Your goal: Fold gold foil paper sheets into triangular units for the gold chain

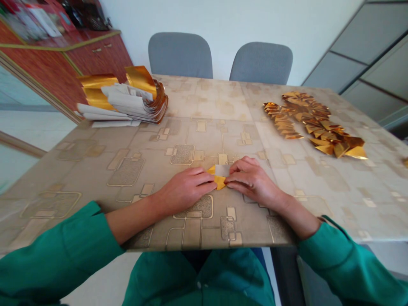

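Fingertips pinch both sides of a small gold paper piece (219, 183) near the table's front edge (197, 241).
I see left hand (190, 187) and right hand (256, 180) closed opposite each other, apparently to steady it.

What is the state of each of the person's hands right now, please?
Left hand: closed, holding the left side of the folded gold paper.
Right hand: closed, pinching its right side.

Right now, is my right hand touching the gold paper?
Touching. The head view shows the right hand with its fingertips meeting the right side of the gold paper, no gap visible between them.
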{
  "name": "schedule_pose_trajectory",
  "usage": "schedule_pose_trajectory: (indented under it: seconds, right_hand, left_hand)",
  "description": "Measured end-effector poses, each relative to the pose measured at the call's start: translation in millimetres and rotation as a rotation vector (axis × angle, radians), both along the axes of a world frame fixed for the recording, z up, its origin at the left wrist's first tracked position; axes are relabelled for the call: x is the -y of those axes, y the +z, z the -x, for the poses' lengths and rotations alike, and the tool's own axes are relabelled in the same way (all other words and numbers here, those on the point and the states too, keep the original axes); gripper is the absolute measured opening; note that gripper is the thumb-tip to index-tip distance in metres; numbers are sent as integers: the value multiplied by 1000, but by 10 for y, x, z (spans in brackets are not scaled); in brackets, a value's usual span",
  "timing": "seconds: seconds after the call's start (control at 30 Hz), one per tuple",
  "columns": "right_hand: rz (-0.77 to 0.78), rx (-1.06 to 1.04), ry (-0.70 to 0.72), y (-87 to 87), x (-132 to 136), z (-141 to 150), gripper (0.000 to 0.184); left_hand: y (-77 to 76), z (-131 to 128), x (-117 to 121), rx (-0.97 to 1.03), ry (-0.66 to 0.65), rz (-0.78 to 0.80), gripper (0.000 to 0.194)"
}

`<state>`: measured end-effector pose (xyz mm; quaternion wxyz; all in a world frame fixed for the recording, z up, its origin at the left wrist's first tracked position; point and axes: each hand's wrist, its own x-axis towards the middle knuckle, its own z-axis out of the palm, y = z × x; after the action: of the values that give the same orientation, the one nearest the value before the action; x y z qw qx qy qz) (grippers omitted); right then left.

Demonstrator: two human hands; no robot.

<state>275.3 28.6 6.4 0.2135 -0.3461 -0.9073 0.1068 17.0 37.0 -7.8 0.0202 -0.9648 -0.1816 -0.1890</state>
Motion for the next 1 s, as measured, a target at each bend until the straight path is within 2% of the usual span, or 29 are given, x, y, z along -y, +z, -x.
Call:
schedule_pose_trajectory:
  seconds: [0.17,0.23,0.33,0.5,0.73,1.0]
  right_hand:
    - [160,-96,-159,-104,5,42,8]
    - [158,-115,-256,-145,3,66,18]
    - [153,-130,-369,-185,5,95,45]
    - [192,-143,-377,-198,15,120,55]
    - [177,-91,-375,-193,12,168,45]
    - [202,-163,-400,-211,-15,114,38]
  left_hand:
    - [-25,1,7,43,-37,-18,28]
    - [-27,-8,26,36,-18,-15,28]
    - [-17,-20,57,-2,15,-6,30]
    - [-14,-23,68,-17,12,-19,32]
    - [-50,-19,56,-13,1,-18,31]
    - [-46,-14,54,1,3,-31,31]
